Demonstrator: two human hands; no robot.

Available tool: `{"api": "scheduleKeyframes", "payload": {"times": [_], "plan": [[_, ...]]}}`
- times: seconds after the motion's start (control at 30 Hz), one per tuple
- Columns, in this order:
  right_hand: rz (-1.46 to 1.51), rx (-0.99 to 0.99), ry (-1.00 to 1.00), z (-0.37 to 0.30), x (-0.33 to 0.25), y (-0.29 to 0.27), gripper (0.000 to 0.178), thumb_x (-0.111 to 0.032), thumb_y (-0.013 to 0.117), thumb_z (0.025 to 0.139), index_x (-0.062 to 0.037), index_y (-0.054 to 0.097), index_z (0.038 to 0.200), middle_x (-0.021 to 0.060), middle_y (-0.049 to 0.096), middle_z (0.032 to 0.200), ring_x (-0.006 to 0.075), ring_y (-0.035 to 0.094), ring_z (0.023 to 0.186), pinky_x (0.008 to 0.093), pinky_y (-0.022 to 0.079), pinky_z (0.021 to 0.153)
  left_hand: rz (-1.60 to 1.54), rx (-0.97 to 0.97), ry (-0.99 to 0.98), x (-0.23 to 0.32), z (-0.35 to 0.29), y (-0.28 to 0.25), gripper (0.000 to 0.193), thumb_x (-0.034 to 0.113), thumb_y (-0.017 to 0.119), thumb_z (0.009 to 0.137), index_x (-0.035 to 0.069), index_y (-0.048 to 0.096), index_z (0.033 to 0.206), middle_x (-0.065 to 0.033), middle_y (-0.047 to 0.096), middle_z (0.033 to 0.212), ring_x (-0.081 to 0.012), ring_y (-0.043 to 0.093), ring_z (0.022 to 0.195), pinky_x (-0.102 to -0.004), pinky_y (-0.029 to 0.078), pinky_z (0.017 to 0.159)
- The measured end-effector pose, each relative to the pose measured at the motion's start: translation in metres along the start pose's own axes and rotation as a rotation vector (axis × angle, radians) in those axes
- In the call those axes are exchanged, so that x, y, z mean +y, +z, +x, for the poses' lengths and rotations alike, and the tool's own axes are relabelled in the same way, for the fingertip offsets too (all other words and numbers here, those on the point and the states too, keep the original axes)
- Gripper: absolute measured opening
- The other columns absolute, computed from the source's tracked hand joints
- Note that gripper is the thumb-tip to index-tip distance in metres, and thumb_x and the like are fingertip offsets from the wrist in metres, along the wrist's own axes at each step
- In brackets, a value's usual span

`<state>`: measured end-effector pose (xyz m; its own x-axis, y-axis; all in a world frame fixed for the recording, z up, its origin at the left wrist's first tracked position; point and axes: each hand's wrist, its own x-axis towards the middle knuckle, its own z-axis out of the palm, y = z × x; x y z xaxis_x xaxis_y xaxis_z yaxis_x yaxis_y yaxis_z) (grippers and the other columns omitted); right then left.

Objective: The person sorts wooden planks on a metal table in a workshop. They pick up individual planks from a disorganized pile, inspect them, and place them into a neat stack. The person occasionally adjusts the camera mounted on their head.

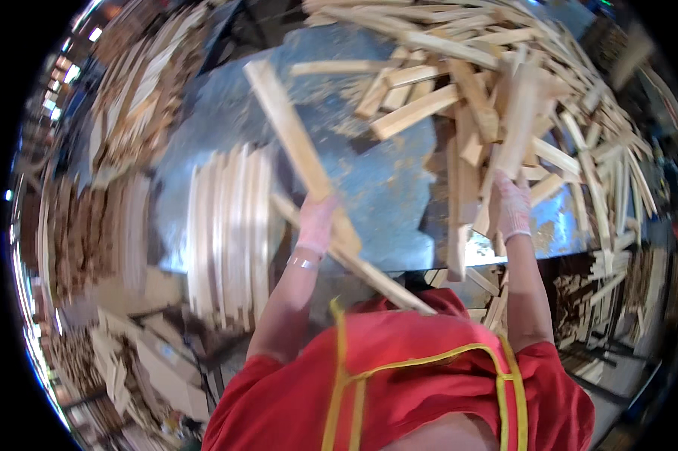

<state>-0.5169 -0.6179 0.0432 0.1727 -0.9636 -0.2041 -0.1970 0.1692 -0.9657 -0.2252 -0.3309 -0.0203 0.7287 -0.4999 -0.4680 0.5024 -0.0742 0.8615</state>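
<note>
My left hand [318, 224], in a pale pinkish glove, is closed round a wooden strip [288, 131] that slants up and to the left over the table. A thinner wooden stick [384, 284] crosses below that hand and juts past the near table edge; whether the hand grips it too is unclear. On the right, my gloved right hand [513, 204] is closed round the lower part of another wooden strip [518, 124], upright in view and smeared by motion. Beneath it lies a jumbled heap of wooden strips [414, 111].
A blue-grey table [384, 199], dusted with sawdust, spans the middle. Left of my left hand, a row of wooden strips [230, 225] lies side by side. Stacked wood [91, 233] stands farther left. More loose strips [579, 289] fill the area below the table at right.
</note>
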Motion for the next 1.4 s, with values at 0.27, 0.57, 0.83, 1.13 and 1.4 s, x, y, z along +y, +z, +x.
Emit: {"api": "scheduleKeyframes", "payload": {"times": [0.27, 0.57, 0.83, 1.13, 1.4], "plan": [[-0.567, -0.516, -0.502, -0.113, 0.035, 0.052, 0.070, -0.032, 0.080, 0.087, 0.0009, 0.056, 0.143, 0.0236, 0.061, 0.136, 0.0412, 0.061, 0.125, 0.0493, 0.050, 0.107, -0.447, 0.004, 0.159, 0.063, 0.038, 0.002, 0.030, 0.010, 0.076, 0.094, 0.002, 0.065, 0.121, -0.0102, 0.071, 0.100, -0.0226, 0.071, 0.091, -0.0389, 0.060, 0.081], [-1.069, -0.952, -0.779, -0.157, 0.119, 0.111, 0.085, -0.029, 0.082, 0.074, -0.0114, 0.049, 0.151, 0.0148, 0.058, 0.144, 0.0401, 0.051, 0.137, 0.0532, 0.039, 0.117, 0.485, 0.327, 0.265, 0.053, -0.046, -0.107, 0.050, 0.024, 0.077, 0.092, 0.000, 0.065, 0.133, -0.0184, 0.074, 0.104, -0.0305, 0.073, 0.095, -0.0429, 0.058, 0.083], [-0.860, -0.800, 0.101, -0.089, 0.028, 0.101, 0.046, -0.034, 0.073, 0.080, -0.0125, 0.074, 0.121, 0.0200, 0.072, 0.117, 0.0315, 0.069, 0.113, 0.0473, 0.055, 0.095, 1.680, 0.362, 0.645, -0.060, -0.047, -0.193, 0.070, 0.027, 0.079, 0.089, 0.000, 0.056, 0.150, -0.0245, 0.056, 0.154, -0.0427, 0.050, 0.145, -0.0529, 0.038, 0.124], [-0.331, -0.862, -0.090, -0.175, 0.104, 0.222, 0.055, -0.028, 0.076, 0.075, -0.0080, 0.071, 0.126, 0.0206, 0.075, 0.110, 0.0372, 0.072, 0.103, 0.0449, 0.056, 0.089, 1.477, 0.053, 0.931, -0.051, -0.005, -0.083, 0.045, 0.031, 0.065, 0.094, 0.004, 0.063, 0.130, -0.0208, 0.069, 0.116, -0.0407, 0.067, 0.110, -0.0497, 0.056, 0.095], [-0.492, -0.955, -0.120, -0.170, 0.064, 0.135, 0.056, -0.030, 0.072, 0.079, -0.0053, 0.068, 0.130, 0.0213, 0.073, 0.117, 0.0381, 0.070, 0.112, 0.0476, 0.054, 0.094, 1.624, 0.164, 0.858, -0.046, -0.008, -0.081, 0.046, 0.027, 0.069, 0.090, 0.002, 0.064, 0.128, -0.0227, 0.067, 0.123, -0.0410, 0.065, 0.116, -0.0498, 0.054, 0.098]]}}
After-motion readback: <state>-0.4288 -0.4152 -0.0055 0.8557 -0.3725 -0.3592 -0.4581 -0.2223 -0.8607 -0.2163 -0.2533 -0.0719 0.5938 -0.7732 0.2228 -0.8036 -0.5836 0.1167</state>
